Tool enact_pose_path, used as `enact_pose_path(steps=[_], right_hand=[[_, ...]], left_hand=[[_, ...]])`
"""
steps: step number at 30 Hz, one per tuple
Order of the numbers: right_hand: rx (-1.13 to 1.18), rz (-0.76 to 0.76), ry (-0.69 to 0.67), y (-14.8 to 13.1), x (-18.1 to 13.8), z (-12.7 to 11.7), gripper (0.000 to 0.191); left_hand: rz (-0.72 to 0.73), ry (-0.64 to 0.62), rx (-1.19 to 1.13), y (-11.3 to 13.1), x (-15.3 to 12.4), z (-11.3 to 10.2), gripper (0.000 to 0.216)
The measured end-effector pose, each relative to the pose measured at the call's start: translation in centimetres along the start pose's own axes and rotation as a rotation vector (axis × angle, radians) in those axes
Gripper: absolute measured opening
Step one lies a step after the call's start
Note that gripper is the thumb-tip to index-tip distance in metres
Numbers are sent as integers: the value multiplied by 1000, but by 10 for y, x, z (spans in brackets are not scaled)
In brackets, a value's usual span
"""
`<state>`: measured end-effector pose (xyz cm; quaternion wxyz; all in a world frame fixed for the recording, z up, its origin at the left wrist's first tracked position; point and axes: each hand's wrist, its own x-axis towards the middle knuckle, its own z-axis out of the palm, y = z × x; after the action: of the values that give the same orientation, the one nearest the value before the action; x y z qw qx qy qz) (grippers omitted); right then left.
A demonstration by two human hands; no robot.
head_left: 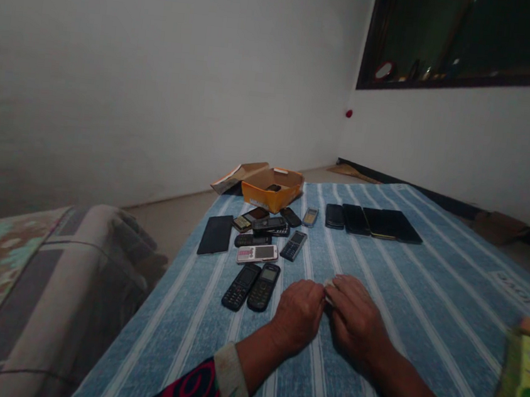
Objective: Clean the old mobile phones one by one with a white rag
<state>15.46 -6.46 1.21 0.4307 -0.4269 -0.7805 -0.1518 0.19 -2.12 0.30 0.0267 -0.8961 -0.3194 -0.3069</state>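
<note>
White scrap (328, 285): small, looks light, soft. Your left hand (297, 315) and right hand (357, 319) pinch it together; grip edges. Phones (252, 285) at 10 o'clock.

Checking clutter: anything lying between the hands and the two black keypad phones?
Nothing visible: only bare striped cloth separates the left hand from the two black keypad phones. It and the right hand pinch a small white piece.

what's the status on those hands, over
Left hand and right hand together on striped blue cloth, both pinching small white piece. Two black keypad phones just left, untouched.
</note>
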Motion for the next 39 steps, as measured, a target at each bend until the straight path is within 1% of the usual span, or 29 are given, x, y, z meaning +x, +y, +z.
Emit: enact_pose_path(steps=[3, 7, 11, 13, 17, 20, 22, 24, 28, 32, 35, 39], right_hand=[[16, 9, -14, 0, 4, 4, 29], [43, 40, -85, 3, 11, 7, 24], [36, 74, -173, 10, 17, 5, 20], [10, 81, -185, 16, 17, 3, 20], [-43, 105, -159, 33, 10, -2, 21], [-110, 150, -117, 46, 4, -3, 21], [-157, 165, -69, 51, 0, -1, 23], [-177, 141, -18, 50, -3, 3, 26], [-109, 40, 2, 35, -7, 15, 33], [-80, 18, -2, 25, -9, 22, 37], [-69, 19, -27, 28, -9, 20, 37], [-114, 35, -45, 40, -10, 17, 36]], left_hand=[[-19, 11, 17, -2, 1, 4, 17], [-45, 16, 16, -4, 1, 4, 16], [-86, -10, -7, -4, 2, 0, 16], [-102, -39, -21, -3, 2, -2, 17], [-154, -127, -44, -2, 4, -5, 13], [-208, -186, -71, -2, 12, -4, 10], [-236, -222, -97, 0, 19, -2, 9], [-260, -242, -128, 1, 25, 2, 11], [-293, -226, -214, 1, 29, 7, 12], [-292, -206, -299, -1, 26, 7, 13], [-308, -187, -329, -2, 25, 6, 13], [-323, -169, -365, -3, 25, 5, 13]])
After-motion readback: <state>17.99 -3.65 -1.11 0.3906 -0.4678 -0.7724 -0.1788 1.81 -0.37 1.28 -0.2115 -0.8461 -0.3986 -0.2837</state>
